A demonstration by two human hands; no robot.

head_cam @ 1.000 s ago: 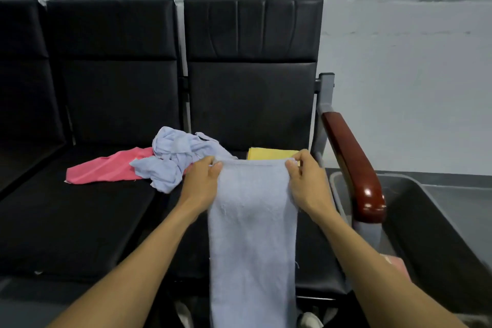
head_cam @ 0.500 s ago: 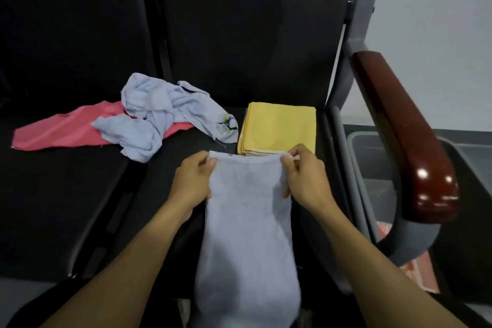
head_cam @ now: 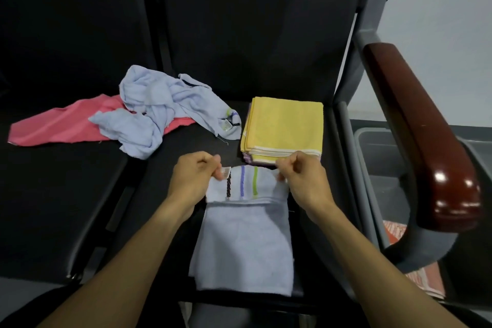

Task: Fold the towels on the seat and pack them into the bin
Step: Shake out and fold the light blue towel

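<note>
Grey bin (head_cam: 372, 168) (orange-patterned cloth (head_cam: 396, 230) inside)

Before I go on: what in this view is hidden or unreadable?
- Bin, head view: inside mostly hidden by the armrest.
- Label on the held towel: too small to read.
- Pink towel: partly covered by the crumpled blue towel.

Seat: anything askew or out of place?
Mostly normal mid-fold. One light blue towel lies crumpled on a spread pink towel, both unfolded. Both hands, left and right, pinch the striped towel. The yellow stack sits neat.
</note>
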